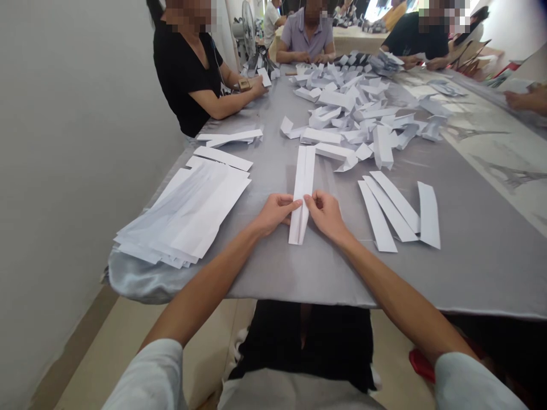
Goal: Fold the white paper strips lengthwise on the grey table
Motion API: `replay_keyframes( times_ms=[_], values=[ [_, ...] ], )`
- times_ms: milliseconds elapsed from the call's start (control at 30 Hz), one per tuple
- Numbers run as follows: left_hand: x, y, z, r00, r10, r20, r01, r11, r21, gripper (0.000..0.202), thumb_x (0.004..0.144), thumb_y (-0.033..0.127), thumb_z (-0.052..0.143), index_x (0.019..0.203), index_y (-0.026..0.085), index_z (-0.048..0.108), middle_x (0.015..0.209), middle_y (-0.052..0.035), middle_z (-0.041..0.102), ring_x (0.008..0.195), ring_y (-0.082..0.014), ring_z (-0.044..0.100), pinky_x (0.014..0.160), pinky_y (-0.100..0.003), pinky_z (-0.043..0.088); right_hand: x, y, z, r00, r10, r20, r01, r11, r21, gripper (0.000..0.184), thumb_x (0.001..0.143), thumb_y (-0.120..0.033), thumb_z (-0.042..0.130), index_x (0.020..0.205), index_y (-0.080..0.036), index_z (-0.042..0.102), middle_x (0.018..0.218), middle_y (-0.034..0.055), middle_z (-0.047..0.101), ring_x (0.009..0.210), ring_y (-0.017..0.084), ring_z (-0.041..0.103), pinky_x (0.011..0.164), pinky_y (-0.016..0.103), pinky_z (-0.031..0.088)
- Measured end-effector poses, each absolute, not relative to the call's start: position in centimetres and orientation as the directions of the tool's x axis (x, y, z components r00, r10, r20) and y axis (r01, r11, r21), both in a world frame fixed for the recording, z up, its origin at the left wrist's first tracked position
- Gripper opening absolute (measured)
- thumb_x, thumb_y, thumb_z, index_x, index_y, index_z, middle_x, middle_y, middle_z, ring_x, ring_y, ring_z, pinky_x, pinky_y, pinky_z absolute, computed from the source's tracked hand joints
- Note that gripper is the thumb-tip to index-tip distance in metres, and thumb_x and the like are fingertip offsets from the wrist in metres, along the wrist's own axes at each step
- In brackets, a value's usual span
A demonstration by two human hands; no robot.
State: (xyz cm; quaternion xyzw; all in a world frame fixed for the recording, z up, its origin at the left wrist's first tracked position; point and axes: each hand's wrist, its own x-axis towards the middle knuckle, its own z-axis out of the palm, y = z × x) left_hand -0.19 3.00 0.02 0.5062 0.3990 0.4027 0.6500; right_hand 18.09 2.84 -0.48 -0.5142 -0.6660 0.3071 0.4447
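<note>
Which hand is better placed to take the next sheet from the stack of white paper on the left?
Left, probably. The left hand is on the stack's side of the folded paper strip, with open cloth between it and the stack of white paper. The right hand is on the strip's far side.

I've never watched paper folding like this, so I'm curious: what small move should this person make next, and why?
Probably crease the folded white paper strip firmly along its length. The left hand and right hand are pinching it near the middle, and the strip's layers seem not quite flat, unlike the sharper folded paper pieces heaped farther up the table.
</note>
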Motion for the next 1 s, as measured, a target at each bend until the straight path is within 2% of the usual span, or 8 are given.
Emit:
replay_keyframes(
  times_ms=[133,233,333,433,567,800,900,1000],
  values=[
    [-0.03,3.00,0.03,0.317,0.943,-0.096,-0.092,0.132,0.987,0.047,0.077,0.052,0.088,0.101,0.013,0.082,0.101,-0.0146,0.080,0.090,-0.0269,0.076,0.066,-0.032,0.061,17.95,2.65,-0.47,-0.095,0.957,0.273,0.376,0.289,-0.881,0.042,0.100,-0.053,0.058,0.072,-0.024,0.047,0.064,-0.0023,0.046,0.061,0.015,0.042,0.059,0.030,0.033],
    [0.07,3.11,0.14,0.240,0.969,-0.061,-0.075,0.081,0.994,0.045,0.076,0.050,0.089,0.100,0.013,0.082,0.099,-0.0142,0.081,0.086,-0.0253,0.075,0.063,-0.029,0.057,17.84,2.56,-0.51,-0.126,0.973,0.195,0.274,0.223,-0.936,0.047,0.100,-0.062,0.054,0.074,-0.024,0.050,0.066,-0.0008,0.051,0.061,0.016,0.047,0.057,0.030,0.037],
    [0.06,3.18,0.23,0.202,0.979,-0.031,-0.094,0.051,0.994,0.045,0.076,0.050,0.088,0.102,0.013,0.082,0.098,-0.0138,0.081,0.083,-0.0242,0.075,0.064,-0.030,0.056,17.74,2.50,-0.64,-0.157,0.980,0.124,0.186,0.153,-0.970,0.050,0.098,-0.070,0.054,0.077,-0.024,0.050,0.065,-0.0009,0.053,0.058,0.015,0.048,0.053,0.029,0.039],
    [-0.02,3.13,0.30,0.216,0.975,-0.041,-0.120,0.068,0.990,0.045,0.076,0.050,0.089,0.100,0.013,0.083,0.098,-0.0139,0.081,0.084,-0.0248,0.075,0.066,-0.031,0.058,17.70,2.51,-0.87,-0.153,0.981,0.122,0.160,0.146,-0.976,0.050,0.096,-0.071,0.058,0.079,-0.025,0.050,0.066,-0.0012,0.054,0.056,0.015,0.048,0.052,0.029,0.039],
    [-0.17,3.04,0.26,0.233,0.969,-0.079,-0.147,0.115,0.982,0.045,0.074,0.050,0.091,0.097,0.013,0.084,0.103,-0.0155,0.081,0.091,-0.0272,0.076,0.072,-0.036,0.062,17.78,2.56,-0.96,-0.150,0.976,0.157,0.198,0.185,-0.962,0.048,0.096,-0.068,0.059,0.078,-0.025,0.050,0.067,-0.0002,0.056,0.058,0.015,0.049,0.053,0.029,0.038],
    [-0.29,3.16,-0.21,0.274,0.958,-0.084,-0.162,0.132,0.978,0.047,0.075,0.052,0.090,0.100,0.013,0.084,0.107,-0.0170,0.080,0.098,-0.0290,0.075,0.078,-0.040,0.065,17.75,2.19,-0.12,-0.103,0.955,0.279,0.435,0.296,-0.851,0.040,0.101,-0.055,0.055,0.077,-0.024,0.051,0.071,0.0020,0.060,0.066,0.018,0.053,0.064,0.032,0.040],
    [-0.12,3.13,-0.12,0.247,0.966,-0.078,-0.155,0.119,0.981,0.047,0.074,0.052,0.091,0.098,0.013,0.083,0.105,-0.0164,0.080,0.095,-0.0284,0.076,0.072,-0.037,0.064,17.66,2.15,-0.15,-0.093,0.959,0.269,0.419,0.282,-0.863,0.039,0.101,-0.052,0.055,0.075,-0.024,0.050,0.069,0.0012,0.058,0.065,0.018,0.052,0.063,0.032,0.039],
    [0.03,3.14,-0.04,0.193,0.979,-0.070,-0.163,0.102,0.981,0.047,0.073,0.052,0.091,0.093,0.012,0.082,0.101,-0.0162,0.080,0.091,-0.0278,0.076,0.069,-0.035,0.062,17.61,2.18,-0.40,-0.114,0.976,0.186,0.346,0.214,-0.913,0.042,0.101,-0.054,0.054,0.073,-0.024,0.049,0.066,0.0010,0.056,0.063,0.018,0.051,0.061,0.032,0.039]
  ],
)
